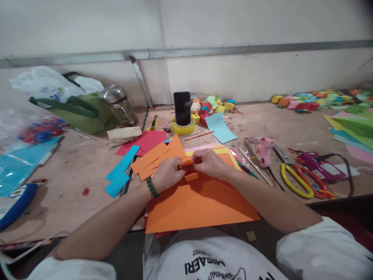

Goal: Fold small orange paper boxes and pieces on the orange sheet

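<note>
a pale wall point(233, 23) (crossed by a long grey metal strip point(233, 50)) stands behind a stained, brownish table point(64, 202) in soft light.

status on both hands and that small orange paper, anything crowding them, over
Left grip, right grip: both on small orange paper. Large orange sheet underneath. Orange strips crowding left grip.

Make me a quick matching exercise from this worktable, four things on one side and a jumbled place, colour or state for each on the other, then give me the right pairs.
Things:
1. small orange paper piece
2. phone
3. glue gun
4. bracelet

Descriptions:
A. pink
B. upright at the yellow tape roll
C. green beads
D. held by the left hand and right hand

Pairs: 1-D, 2-B, 3-A, 4-C
</note>
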